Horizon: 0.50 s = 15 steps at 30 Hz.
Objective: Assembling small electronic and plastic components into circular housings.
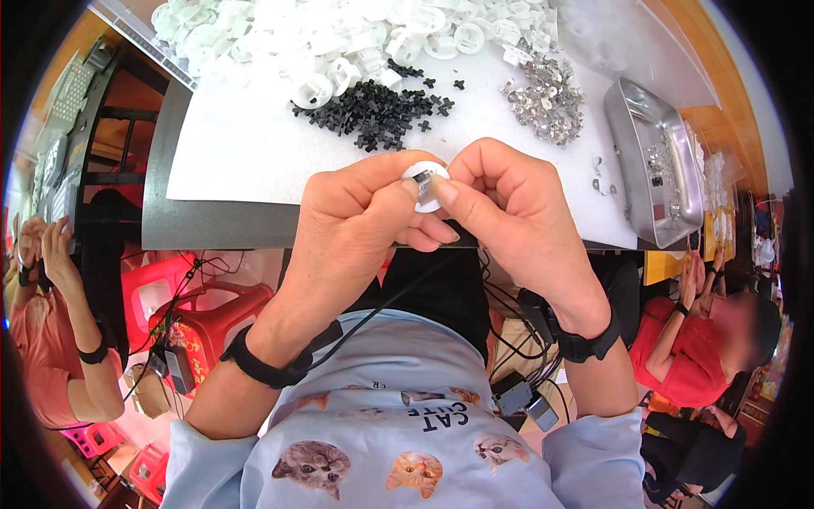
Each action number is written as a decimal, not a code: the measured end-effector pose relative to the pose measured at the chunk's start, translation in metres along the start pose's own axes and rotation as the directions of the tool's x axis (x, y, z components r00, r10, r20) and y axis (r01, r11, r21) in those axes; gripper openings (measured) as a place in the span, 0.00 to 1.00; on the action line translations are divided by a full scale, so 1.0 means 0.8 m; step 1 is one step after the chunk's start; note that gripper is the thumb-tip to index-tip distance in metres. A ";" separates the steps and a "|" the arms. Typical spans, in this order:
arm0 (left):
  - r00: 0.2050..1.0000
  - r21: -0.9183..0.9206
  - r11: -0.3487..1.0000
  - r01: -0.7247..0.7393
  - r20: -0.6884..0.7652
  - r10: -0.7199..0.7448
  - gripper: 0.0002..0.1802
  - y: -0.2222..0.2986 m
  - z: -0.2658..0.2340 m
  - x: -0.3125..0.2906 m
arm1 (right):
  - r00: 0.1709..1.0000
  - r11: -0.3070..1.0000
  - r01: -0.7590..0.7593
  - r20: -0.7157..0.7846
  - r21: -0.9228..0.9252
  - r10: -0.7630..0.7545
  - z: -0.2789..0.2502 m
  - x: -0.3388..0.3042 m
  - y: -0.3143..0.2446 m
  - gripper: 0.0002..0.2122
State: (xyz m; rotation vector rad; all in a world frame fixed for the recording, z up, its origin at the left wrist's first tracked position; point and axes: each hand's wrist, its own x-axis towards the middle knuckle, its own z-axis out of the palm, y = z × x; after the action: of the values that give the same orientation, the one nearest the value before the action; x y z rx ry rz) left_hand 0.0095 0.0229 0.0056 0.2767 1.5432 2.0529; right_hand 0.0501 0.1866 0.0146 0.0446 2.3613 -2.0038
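Between my two hands, just over the table's near edge, is a small round white plastic part point(426, 202) with a dark piece and a shiny metal piece in its middle. My left hand point(360, 212) grips its left side, thumb on the face and fingers behind. On the other side my right hand point(509, 208) pinches it, the thumb pressing by the metal piece. Beyond my hands lie a heap of black cross-shaped pieces point(373, 114), a large pile of white plastic parts point(280, 42) and a pile of small metal clips point(547, 97).
A white sheet point(246, 153) covers most of the dark table point(195, 216). At right stands a metal tray point(623, 161) with small metal pieces inside. Red stools point(216, 314) and cables point(517, 339) are below the table. Other people sit at left point(59, 339) and right point(691, 348).
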 end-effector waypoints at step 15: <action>1.000 0.039 0.999 0.016 0.015 -0.016 0.15 0.006 0.000 0.003 | 1.000 0.998 -0.012 -0.016 0.068 0.014 0.004 -0.005 0.000 0.07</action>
State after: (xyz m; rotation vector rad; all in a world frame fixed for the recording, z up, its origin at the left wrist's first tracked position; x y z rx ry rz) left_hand 0.0061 0.0237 0.0098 0.2932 1.5720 2.0061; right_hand 0.0541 0.1832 0.0145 0.0786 2.2960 -2.0848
